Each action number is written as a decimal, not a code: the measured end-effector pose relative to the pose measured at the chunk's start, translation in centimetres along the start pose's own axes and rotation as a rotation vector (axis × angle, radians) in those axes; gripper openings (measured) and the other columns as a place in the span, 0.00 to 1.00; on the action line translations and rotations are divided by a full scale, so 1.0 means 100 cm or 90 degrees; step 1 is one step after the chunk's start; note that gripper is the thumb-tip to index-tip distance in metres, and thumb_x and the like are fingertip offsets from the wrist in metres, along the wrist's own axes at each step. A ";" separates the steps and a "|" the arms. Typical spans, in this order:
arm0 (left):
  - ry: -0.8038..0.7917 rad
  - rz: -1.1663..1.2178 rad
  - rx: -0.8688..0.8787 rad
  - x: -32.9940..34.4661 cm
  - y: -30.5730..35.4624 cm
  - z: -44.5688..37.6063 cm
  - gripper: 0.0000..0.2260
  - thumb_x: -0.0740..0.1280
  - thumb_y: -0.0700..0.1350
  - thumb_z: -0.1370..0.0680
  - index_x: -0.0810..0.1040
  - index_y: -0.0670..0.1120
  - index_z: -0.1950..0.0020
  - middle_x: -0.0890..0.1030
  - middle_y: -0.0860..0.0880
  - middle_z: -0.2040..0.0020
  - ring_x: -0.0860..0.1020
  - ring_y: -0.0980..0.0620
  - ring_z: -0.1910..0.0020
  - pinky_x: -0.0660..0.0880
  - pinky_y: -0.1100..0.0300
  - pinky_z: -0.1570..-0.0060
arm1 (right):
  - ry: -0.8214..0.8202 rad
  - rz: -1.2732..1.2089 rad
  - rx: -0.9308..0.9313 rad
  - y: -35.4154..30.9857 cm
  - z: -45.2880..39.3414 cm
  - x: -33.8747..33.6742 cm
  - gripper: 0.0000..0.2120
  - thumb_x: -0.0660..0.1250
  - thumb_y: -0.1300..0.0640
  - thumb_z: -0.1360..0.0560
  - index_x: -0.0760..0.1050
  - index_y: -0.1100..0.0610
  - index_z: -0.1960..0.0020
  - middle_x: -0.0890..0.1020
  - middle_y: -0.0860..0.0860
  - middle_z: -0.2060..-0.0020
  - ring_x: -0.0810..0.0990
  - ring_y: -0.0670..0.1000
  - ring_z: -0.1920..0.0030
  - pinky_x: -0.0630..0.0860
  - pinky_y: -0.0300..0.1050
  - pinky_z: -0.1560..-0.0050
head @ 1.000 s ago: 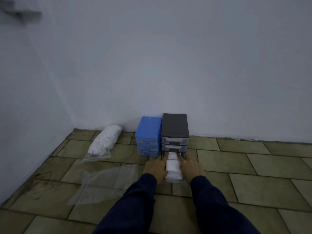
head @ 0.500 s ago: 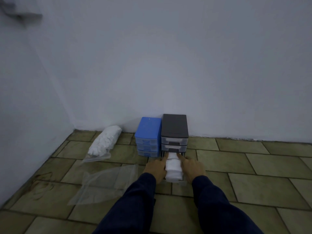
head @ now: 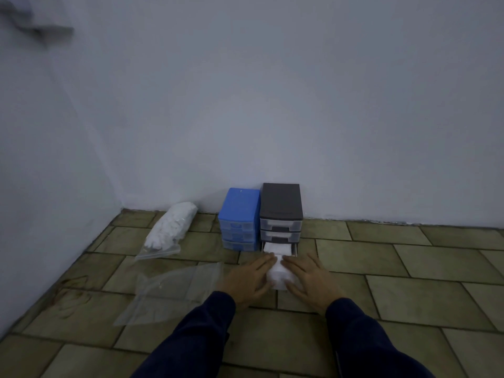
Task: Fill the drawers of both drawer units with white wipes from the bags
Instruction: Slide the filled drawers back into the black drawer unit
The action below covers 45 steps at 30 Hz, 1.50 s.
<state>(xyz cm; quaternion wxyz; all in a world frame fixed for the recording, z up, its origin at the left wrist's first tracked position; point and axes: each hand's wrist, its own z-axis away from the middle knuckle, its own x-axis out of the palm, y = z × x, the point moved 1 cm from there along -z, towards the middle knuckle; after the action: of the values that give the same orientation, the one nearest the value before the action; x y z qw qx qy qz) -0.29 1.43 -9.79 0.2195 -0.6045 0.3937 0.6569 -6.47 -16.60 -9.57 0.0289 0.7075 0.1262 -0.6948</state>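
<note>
**Bottom drawer of black unit: out, stocked with wipes**

Item 1. Black unit (head: 281,205), three drawers, against the wall. I see the top two pushed in; the bottom drawer (head: 294,250) is pulled out toward me across the tiled floor (head: 409,268).

Item 2. Wipes (head: 278,271), white, lying in a row in the open drawer and rising above its rim. The far end of the row sits just under the drawer above.

Item 3. Left hand (head: 246,282). Fingers straight and together, laid flat against the left side of the wipes and drawer. It grips nothing that I can see.

Item 4. Right hand (head: 311,279). Fingers straight, slightly spread, pressed against the right side of the same row. The two index tips nearly meet over the wipes. Both arms in dark blue sleeves.

Item 5. Blue unit (head: 240,214), touching the black unit's left side, shorter, all three drawers shut. I cannot tell their contents.

Item 6. Full bag (head: 169,227), clear plastic, packed with white wipes, lying left of the blue unit near the wall.

Item 7. Empty bag (head: 169,290), clear, flat on the tiles, just left of my left hand.
</note>
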 end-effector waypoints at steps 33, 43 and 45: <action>0.123 -0.287 -0.032 0.014 -0.014 -0.042 0.34 0.84 0.46 0.56 0.85 0.48 0.50 0.85 0.51 0.54 0.83 0.54 0.54 0.79 0.48 0.55 | 0.213 0.234 0.037 0.013 -0.037 0.006 0.25 0.83 0.47 0.54 0.83 0.51 0.59 0.84 0.46 0.62 0.81 0.48 0.62 0.77 0.53 0.58; 0.202 -0.309 0.021 0.000 -0.009 -0.034 0.23 0.83 0.43 0.54 0.84 0.52 0.61 0.83 0.55 0.62 0.78 0.55 0.57 0.78 0.47 0.51 | 0.339 0.198 0.048 0.015 -0.033 0.007 0.18 0.84 0.54 0.53 0.82 0.48 0.66 0.82 0.47 0.66 0.80 0.50 0.63 0.64 0.50 0.51; 0.217 -0.329 0.001 -0.002 -0.009 -0.035 0.22 0.83 0.43 0.54 0.84 0.53 0.64 0.81 0.55 0.64 0.79 0.54 0.59 0.77 0.46 0.50 | 0.330 0.204 0.063 0.013 -0.033 0.004 0.17 0.84 0.54 0.53 0.81 0.48 0.68 0.79 0.47 0.67 0.78 0.50 0.64 0.71 0.51 0.56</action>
<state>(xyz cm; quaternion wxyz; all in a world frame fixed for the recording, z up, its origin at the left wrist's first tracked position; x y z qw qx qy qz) 2.61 -0.73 -9.72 0.3103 -0.7859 0.2584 0.4682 -2.93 -17.03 -10.05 0.0704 0.8726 -0.0173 -0.4830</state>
